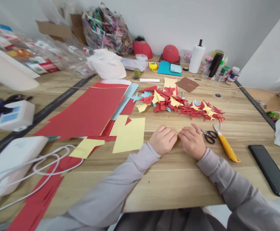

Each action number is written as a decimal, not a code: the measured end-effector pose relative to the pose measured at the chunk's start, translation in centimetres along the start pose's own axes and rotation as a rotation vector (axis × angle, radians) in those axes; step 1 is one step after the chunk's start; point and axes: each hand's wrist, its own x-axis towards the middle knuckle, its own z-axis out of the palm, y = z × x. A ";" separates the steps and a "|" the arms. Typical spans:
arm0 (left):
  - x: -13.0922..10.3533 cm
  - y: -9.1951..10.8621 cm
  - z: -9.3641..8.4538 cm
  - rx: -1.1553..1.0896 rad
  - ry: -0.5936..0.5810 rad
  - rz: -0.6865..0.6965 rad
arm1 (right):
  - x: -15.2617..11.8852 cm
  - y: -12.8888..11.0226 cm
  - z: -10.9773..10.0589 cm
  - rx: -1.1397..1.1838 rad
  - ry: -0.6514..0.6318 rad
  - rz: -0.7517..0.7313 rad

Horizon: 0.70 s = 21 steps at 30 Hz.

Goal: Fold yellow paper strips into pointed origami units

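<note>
Holds L hand (163, 140) & R hand (193, 141) close together over table (178, 183), w/ fingers of both curled in; can't tell if grasping anything, w/ fingertips mostly hidden. Can't count red, yellow & blue paper stars (162, 101) exactly, heaped & overlapping just beyond both hands. Has scissors (205, 132) right beside R hand, w/ blades partly out of sight; at L edge, has white device (15, 163) cut off. See, at back, clear bag (106, 29) stuffed w/ multicol. strips (99, 30), plus open cardboard box (54, 30), too hard to see into. Count 1 pr scissors, 1 yellow cutter (227, 148), 1 phone (269, 170) at far R, 2 red domes (170, 53) at back.
</note>
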 end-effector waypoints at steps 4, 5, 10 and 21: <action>0.0 0.0 0.0 0.008 0.002 -0.013 | 0.0 0.1 0.0 0.003 0.013 -0.014; 0.1 0.0 0.0 0.004 0.005 -0.016 | 0.0 0.1 0.0 0.004 0.013 -0.021; 0.0 0.1 0.4 -0.005 0.000 -0.011 | 0.1 0.0 0.1 0.003 0.013 -0.036; -0.5 -0.9 0.1 -0.005 -0.035 -0.024 | 0.1 1.2 -0.5 -0.018 0.016 0.022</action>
